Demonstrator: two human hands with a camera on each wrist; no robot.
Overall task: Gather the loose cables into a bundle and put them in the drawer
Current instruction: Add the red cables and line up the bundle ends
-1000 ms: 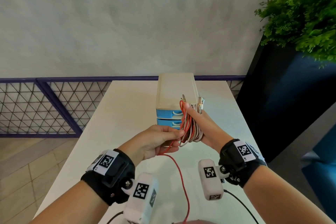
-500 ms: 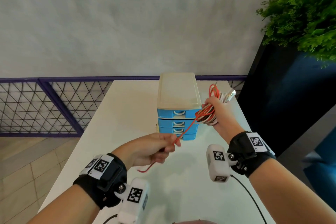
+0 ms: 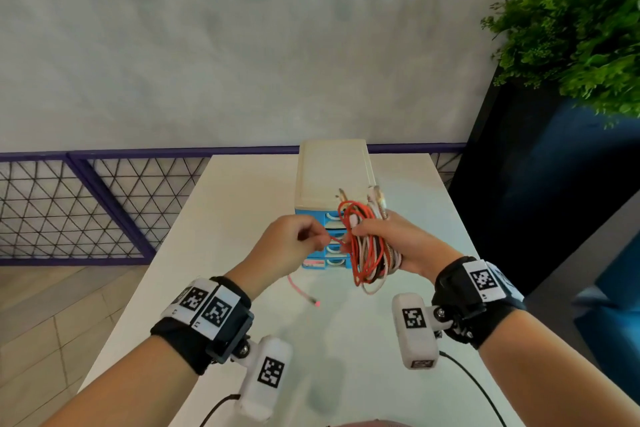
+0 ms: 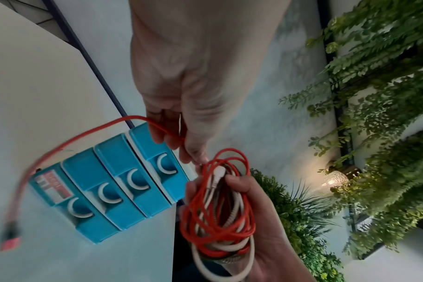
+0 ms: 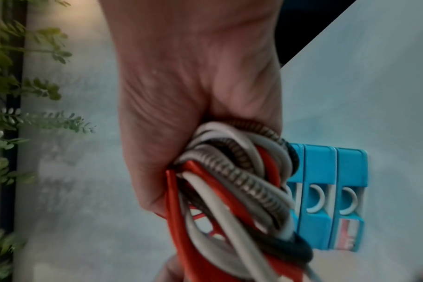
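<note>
My right hand grips a coiled bundle of red, white, black and braided cables, held upright in front of the drawer unit; the same bundle fills the right wrist view and shows again as coils in the left wrist view. My left hand pinches the loose red cable just left of the bundle. That cable's free tail hangs down over the table, ending in a red plug. The small drawer unit has a cream top and blue drawers, all closed.
The white table runs back to a grey wall. A purple mesh railing stands to the left. A dark planter with green foliage stands right of the table.
My right hand swung the bundle out to the right and back in front of the drawers. My left hand rose and closed in on the bundle, and the red cable's free tail grew shorter.
</note>
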